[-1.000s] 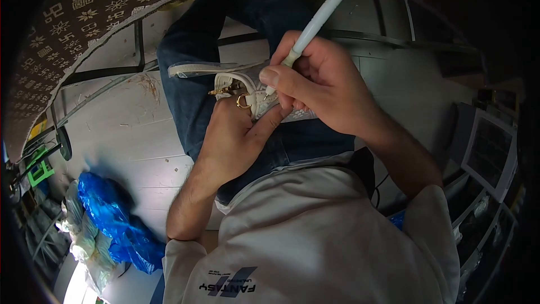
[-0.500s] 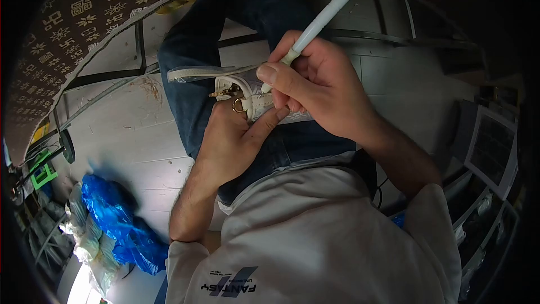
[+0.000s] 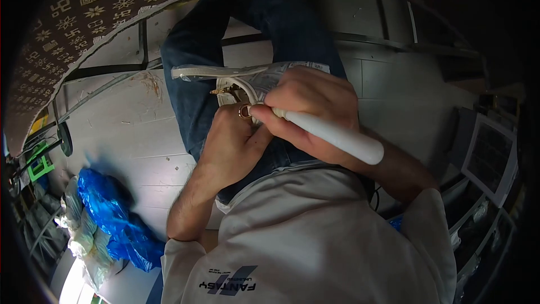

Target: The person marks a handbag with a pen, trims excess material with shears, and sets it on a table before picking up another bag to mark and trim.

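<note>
A small bag with pale patterned sides and cream trim lies across my lap. A flat cream strip edges its far side, and brass-coloured metal parts show at its left end. My left hand grips the near corner, thumb and fingers pressed together beside a gold ring. In my closed right hand is a thick white pen, its rear end pointing back toward my body. The pen's tip is hidden behind my right fingers, close to the ring and the bag's trim.
Blue and pale plastic bags lie on the floor at left. A brown patterned cloth hangs over the top of the view. Metal bars cross the floor beyond my legs. A white-framed panel stands at right.
My right hand has turned over, swinging the pen's rear end from pointing away from me to pointing back toward my body. My left hand still holds the bag in about the same place.
</note>
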`<state>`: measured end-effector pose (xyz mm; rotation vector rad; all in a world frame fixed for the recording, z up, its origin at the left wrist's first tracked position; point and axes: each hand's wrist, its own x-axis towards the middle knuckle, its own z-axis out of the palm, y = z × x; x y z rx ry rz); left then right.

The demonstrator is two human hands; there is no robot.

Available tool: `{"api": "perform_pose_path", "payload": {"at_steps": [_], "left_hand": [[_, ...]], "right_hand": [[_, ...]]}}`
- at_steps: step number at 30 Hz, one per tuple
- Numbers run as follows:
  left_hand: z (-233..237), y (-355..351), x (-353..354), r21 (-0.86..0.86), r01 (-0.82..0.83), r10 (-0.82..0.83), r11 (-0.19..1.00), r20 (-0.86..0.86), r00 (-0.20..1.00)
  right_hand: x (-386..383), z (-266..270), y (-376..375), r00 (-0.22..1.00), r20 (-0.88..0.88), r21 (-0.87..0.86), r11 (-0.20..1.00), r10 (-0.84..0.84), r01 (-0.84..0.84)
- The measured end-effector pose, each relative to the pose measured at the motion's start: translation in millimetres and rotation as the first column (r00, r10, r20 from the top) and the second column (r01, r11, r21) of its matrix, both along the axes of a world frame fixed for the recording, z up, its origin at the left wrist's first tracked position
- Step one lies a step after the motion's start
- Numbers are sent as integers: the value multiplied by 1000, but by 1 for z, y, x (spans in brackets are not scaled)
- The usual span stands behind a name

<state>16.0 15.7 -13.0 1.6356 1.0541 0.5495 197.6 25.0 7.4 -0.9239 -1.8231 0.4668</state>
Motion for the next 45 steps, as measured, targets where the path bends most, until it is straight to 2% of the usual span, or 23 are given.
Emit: {"api": "perform_pose_path", "payload": {"at_steps": [1, 2, 3, 4, 6, 7, 8, 9, 10, 11, 12, 15, 17, 18, 19, 21, 22, 24, 31, 36, 39, 41, 45], "left_hand": [[1, -1, -4, -30, 41, -43, 999, -67, 997], [2, -2, -7, -60, 73, -81, 996, -132, 988], [23, 3, -4, -50, 111, -114, 993, -54, 992], [24, -1, -10, -53, 76, -80, 996, -64, 995], [25, -10, -28, -265, 160, -118, 951, 168, 979], [16, -16, -35, -239, 169, -65, 956, 388, 920], [12, -24, -39, -248, 139, -37, 959, 378, 925], [15, -27, -37, -518, 48, 134, 854, 307, 942], [17, -29, -34, -738, -45, 277, 673, 195, 941], [12, -32, -29, -698, -34, 333, 715, 298, 895], [11, -34, -31, -697, -40, 334, 716, 291, 897], [15, -35, -34, -764, -3, 278, 645, 231, 932], [27, -31, -31, -713, -18, 176, 701, 148, 973], [20, -29, -30, -403, 69, 15, 913, 201, 979], [18, -29, -28, -412, 93, -7, 907, 206, 979], [20, -28, -25, -502, -112, 168, 857, 66, 984], [18, -28, -24, -504, -107, 161, 857, 66, 985], [13, -29, -23, -530, -175, 273, 830, 111, 956], [15, -28, -13, -480, -199, 271, 854, 87, 959], [13, -28, -14, -532, -184, 286, 826, 114, 951], [4, -29, -22, -575, -177, 259, 799, 63, 964], [3, -28, -21, -558, -177, 271, 811, 90, 958], [3, -29, -17, -557, -179, 300, 811, 134, 944]], "right_hand": [[1, 4, -3, 1000, -1, 1, 1000, 16, -16], [5, 9, -5, 995, -70, -248, 965, 65, -80], [10, 14, -5, 984, -146, -476, 864, 105, -163], [17, 21, -3, 941, -306, -638, 704, 142, -313], [21, 23, -7, 815, -580, -696, 521, -2, -494], [25, 20, -4, 846, -526, -677, 561, 82, -476], [26, 17, -3, 838, -536, -676, 542, 101, -498], [26, 15, -4, 836, -539, -717, 464, 103, -520], [25, 13, -5, 834, -542, -750, 386, 104, -536], [22, 9, -7, 826, -552, -745, 378, 113, -549], [20, 6, -10, 839, -524, -758, 367, 147, -538], [18, 4, -16, 849, -518, -760, 397, 108, -514], [18, 5, -17, 841, -540, -748, 439, 33, -497], [19, 8, -16, 861, -506, -761, 440, 59, -477], [20, 8, -16, 878, -472, -773, 440, 84, -457], [20, 5, -17, 876, -480, -791, 406, 52, -458], [17, 3, -18, 866, -499, -780, 430, 9, -454], [14, 0, -19, 854, -519, -771, 448, -32, -452], [10, -2, -20, 866, -495, -814, 388, -73, -432], [7, -3, -19, 889, -453, -834, 385, -66, -396], [8, -4, -19, 899, -436, -835, 392, -44, -385], [10, -5, -22, 931, -359, -837, 418, 64, -352], [8, -5, -24, 936, -350, -855, 393, 48, -339]]}}
